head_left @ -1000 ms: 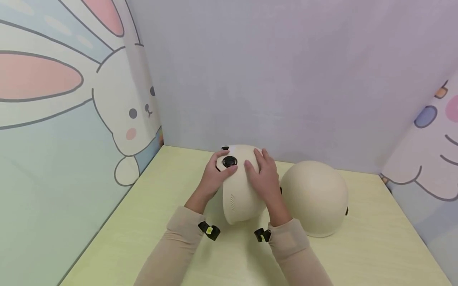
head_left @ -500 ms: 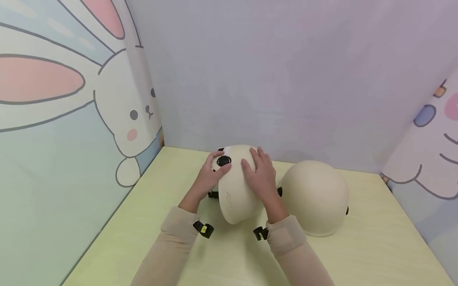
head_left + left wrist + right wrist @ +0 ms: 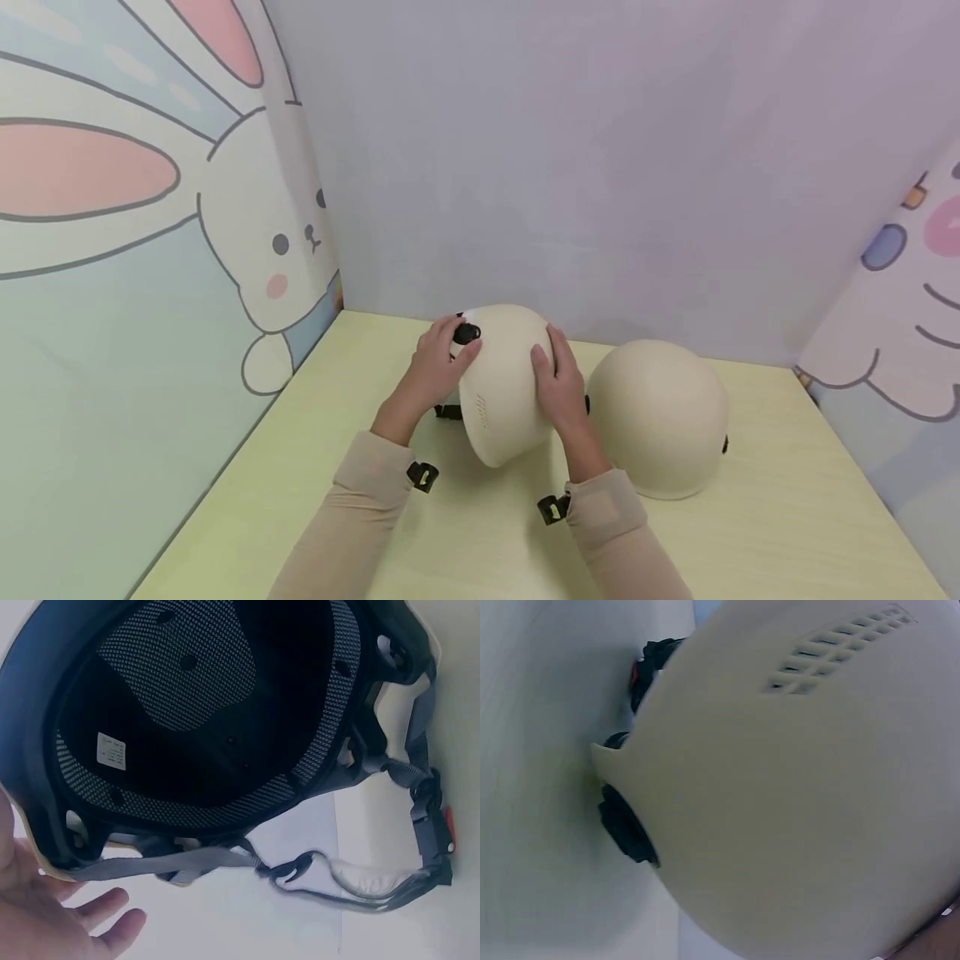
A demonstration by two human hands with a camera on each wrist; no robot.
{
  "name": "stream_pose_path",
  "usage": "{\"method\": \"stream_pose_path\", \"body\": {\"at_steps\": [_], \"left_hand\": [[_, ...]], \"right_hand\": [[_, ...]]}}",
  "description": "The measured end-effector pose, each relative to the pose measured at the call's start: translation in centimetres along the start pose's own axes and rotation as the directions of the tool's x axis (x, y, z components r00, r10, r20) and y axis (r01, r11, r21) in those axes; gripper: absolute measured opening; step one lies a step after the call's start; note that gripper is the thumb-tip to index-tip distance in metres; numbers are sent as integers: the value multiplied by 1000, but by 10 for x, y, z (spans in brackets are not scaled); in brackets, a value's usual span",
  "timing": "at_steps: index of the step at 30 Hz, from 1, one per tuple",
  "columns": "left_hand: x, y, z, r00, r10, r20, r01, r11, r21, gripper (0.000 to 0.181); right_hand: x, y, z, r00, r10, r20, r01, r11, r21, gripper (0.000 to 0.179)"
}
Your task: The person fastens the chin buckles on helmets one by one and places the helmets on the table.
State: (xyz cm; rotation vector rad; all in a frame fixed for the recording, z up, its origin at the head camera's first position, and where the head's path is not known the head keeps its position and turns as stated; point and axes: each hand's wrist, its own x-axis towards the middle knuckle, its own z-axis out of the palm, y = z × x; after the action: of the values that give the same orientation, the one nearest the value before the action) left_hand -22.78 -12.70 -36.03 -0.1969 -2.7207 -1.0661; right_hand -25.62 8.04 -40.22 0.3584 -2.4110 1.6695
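Note:
Both hands hold a cream helmet (image 3: 501, 379), tipped on its side over the table with its opening toward the left. My left hand (image 3: 433, 362) grips the rim beside a black round fitting (image 3: 467, 333), thumb on the outer shell. My right hand (image 3: 562, 392) holds the opposite side, its thumb on the shell and fingers toward the back. Black lining (image 3: 195, 765) with mesh padding and a white label (image 3: 111, 751) shows in the left wrist view. A chin strap (image 3: 337, 885) with a black buckle (image 3: 431, 832) hangs loose. Slanted vent slots (image 3: 832, 649) mark the shell.
A second cream helmet (image 3: 660, 417) sits dome up on the pale yellow table (image 3: 780, 517), close to the right forearm. A plain lilac backdrop (image 3: 570, 167) rises behind, and a rabbit-printed panel (image 3: 135, 333) stands at the left.
The held helmet has shifted slightly left and turned a little. My right hand has slid from the top of the dome to its right side. The second helmet stays in place.

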Motion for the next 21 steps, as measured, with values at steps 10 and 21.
{"method": "stream_pose_path", "body": {"at_steps": [10,21], "left_hand": [[3,-12,-9,999,-12,36,14,999,-47,67],[4,-16,-10,998,40,-39,-40,999,23,48]], "right_hand": [[-7,32,10,1000,19,-21,-15,986,168,59],[-7,49,30,990,138,-11,-123,911,395,64]]}}
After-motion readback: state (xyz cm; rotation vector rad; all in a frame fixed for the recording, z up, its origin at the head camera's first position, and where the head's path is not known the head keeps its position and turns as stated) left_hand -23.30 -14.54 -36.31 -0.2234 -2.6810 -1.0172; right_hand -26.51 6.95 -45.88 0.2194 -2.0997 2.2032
